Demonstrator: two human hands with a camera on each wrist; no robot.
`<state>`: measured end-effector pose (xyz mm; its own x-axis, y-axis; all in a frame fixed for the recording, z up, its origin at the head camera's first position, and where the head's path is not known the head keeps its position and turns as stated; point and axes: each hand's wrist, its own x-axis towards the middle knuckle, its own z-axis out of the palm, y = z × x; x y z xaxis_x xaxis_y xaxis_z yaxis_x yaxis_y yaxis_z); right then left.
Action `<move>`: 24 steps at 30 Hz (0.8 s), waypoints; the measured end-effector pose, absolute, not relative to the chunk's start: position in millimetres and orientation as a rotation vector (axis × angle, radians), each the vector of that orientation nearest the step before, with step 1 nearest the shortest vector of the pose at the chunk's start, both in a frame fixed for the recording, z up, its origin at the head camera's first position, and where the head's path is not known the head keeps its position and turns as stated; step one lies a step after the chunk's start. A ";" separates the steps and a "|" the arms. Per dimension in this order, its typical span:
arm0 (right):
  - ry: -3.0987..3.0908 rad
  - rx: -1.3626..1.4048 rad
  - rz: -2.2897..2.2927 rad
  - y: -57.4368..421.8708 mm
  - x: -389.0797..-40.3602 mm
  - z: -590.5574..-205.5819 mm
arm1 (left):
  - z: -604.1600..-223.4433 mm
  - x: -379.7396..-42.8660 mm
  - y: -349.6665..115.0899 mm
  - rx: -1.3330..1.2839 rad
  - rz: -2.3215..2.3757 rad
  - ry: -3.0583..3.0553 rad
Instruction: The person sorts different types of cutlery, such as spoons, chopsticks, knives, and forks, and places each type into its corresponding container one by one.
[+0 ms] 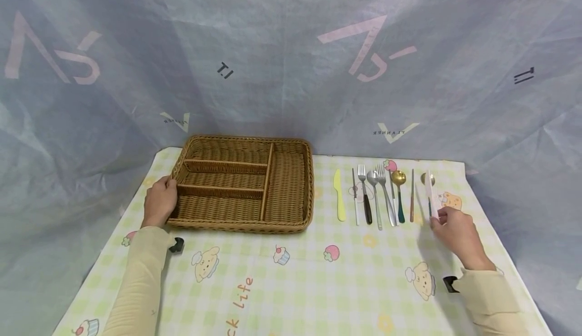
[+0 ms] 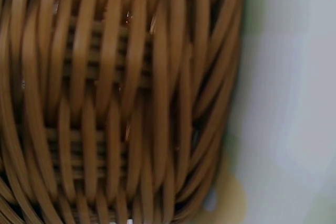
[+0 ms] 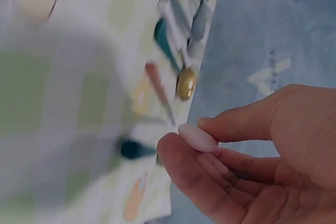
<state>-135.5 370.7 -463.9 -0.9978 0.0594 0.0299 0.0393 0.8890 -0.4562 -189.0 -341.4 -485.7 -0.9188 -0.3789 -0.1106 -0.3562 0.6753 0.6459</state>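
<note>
At the left end of a brown wicker cutlery basket [image 1: 287, 227], my left hand [image 1: 160, 202] grips the rim. The basket has several compartments, and its woven side [image 2: 110, 77] fills most of the left wrist view. On the right, my right hand [image 1: 456, 230] pinches the lower end of a pale pink knife [image 1: 429, 189] between thumb and fingers. Only the knife's rounded handle end [image 3: 198, 138] shows clearly in the right wrist view. Behind the knife lies a gold spoon [image 1: 424, 178] with a dark green handle, partly covered.
Right of the basket, cutlery lies in a row: a yellow knife [image 1: 339, 197], a black-handled fork [image 1: 361, 174], a silver spoon [image 1: 373, 178], another fork [image 1: 382, 174], a gold spoon [image 1: 398, 177] and a brown-handled piece [image 1: 412, 199]. A grey-blue cloth [image 1: 282, 63] hangs behind the table.
</note>
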 end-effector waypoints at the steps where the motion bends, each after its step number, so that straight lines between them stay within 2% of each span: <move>1: -3.009 -0.064 0.745 366.8 -135.8 -463.8 | -485.7 -188.9 -341.2 0.626 -1.086 -2.846; 24: -2.983 0.151 0.957 298.3 -155.1 -453.6 | -484.7 -190.1 -339.2 0.672 -1.092 -2.829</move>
<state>-155.1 298.3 -453.6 -0.9954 -0.0901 0.0339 -0.0930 0.8093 -0.5800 -190.1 -339.2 -484.7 -0.9059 -0.4064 -0.1193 -0.3812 0.6595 0.6479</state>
